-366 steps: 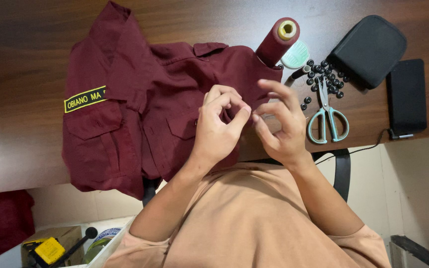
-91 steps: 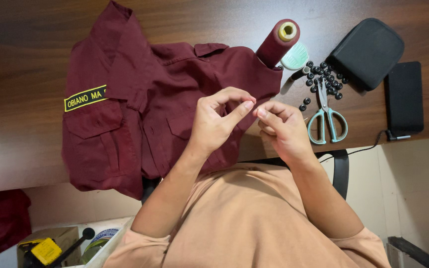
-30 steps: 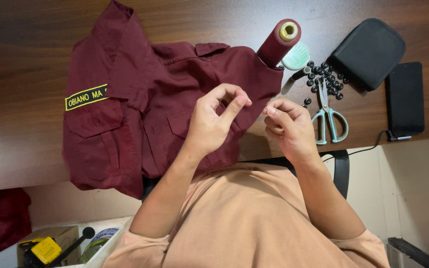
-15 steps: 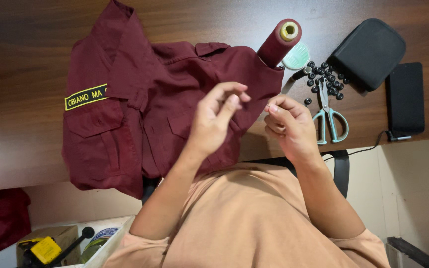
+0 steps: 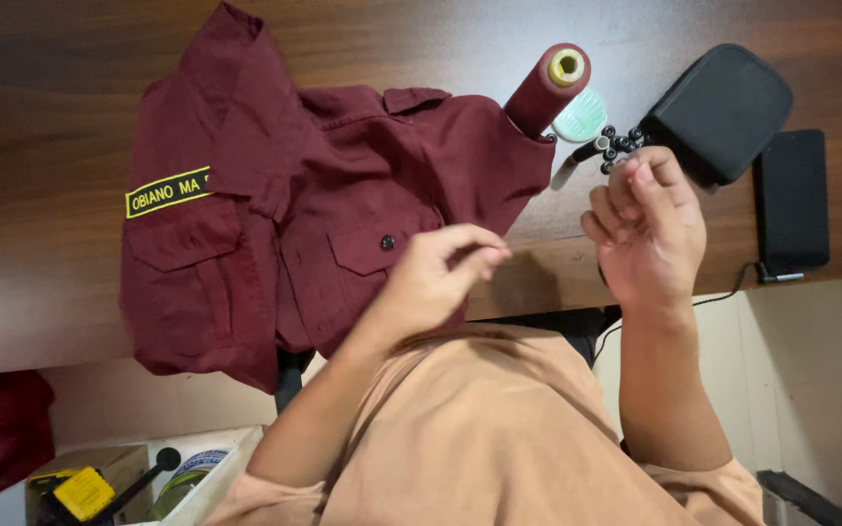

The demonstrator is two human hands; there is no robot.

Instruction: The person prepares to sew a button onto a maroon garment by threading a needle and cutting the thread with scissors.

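My left hand (image 5: 436, 278) hovers over the lower edge of a maroon shirt (image 5: 275, 214) spread on the dark wooden table (image 5: 41, 107). Its thumb and forefinger are pinched together, and I see nothing between them. A dark button (image 5: 388, 242) on the shirt pocket lies just left of it. My right hand (image 5: 650, 229) is out to the right, fingers loosely extended and reaching up to a scatter of small black buttons (image 5: 618, 143). It covers the spot where the scissors lay. A maroon thread cone (image 5: 548, 90) stands on the shirt's corner.
A pale green round case (image 5: 582, 115) sits beside the cone. A black pouch (image 5: 723, 107) and a black phone (image 5: 789, 200) with a cable lie at the right. Below the table edge, a box holds a yellow tool (image 5: 80, 492).
My right hand has moved away from my left, right and up over the scissors to the buttons. My left hand has dropped lower and closed into a pinch, uncovering the pocket button.
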